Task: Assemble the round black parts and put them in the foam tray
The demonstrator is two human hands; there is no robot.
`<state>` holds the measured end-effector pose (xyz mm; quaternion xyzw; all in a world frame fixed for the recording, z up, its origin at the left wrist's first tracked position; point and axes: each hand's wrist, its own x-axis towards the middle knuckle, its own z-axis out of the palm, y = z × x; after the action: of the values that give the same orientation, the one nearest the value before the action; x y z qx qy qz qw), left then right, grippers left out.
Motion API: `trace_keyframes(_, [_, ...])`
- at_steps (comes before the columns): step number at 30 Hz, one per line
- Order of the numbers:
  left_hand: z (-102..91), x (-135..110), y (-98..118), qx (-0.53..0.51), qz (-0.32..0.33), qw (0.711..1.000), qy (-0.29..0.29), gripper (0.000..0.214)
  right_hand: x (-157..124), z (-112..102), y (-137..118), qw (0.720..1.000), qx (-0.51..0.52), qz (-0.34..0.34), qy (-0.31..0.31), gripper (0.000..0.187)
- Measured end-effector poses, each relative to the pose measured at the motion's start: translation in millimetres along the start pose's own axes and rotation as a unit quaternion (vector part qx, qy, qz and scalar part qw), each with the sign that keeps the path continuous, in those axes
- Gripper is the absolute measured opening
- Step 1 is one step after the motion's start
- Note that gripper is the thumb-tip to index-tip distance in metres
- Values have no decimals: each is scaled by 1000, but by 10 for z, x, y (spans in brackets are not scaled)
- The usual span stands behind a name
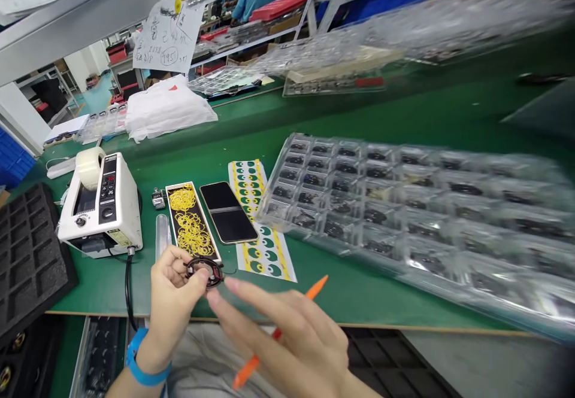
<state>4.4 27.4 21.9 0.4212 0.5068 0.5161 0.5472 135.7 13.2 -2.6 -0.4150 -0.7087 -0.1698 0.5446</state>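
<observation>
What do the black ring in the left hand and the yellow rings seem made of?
The black ring looks like moulded plastic or rubber, dull-finished; hard to tell which. The yellow rings look like soft rubber, matte, lying in limp, curled loops.

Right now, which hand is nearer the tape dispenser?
Left. The left hand, pinching a black ring, is in front of the tape dispenser and off to its right, not touching it; the right hand is farther right.
</observation>
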Motion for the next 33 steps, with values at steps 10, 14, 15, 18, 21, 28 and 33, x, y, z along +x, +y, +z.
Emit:
trace_keyframes(10, [310,-47,32,43,23,997,-56,42,70,-5,371,999,-32,21,-31,42])
trace_keyframes(14, [383,-63,56,92,64,990,-82,38,46,-57,485,999,-29,-3,-20,39])
trace_keyframes(15, [397,-65,61,105,73,988,-90,37,48,-77,516,999,-30,-11,-17,37])
trace_keyframes(18, [435,-63,49,121,71,985,-100,35,70,-160,604,999,-33,-36,-21,30])
trace_keyframes(21, [481,-52,25,101,82,986,-102,29,100,-254,671,997,-40,-54,-42,28])
trace_keyframes(28, [598,-70,67,116,112,979,-126,26,127,-360,735,996,-49,-64,-44,27])
trace_keyframes(33, [616,-56,66,133,113,978,-112,27,139,-395,720,996,-56,-57,-46,28])
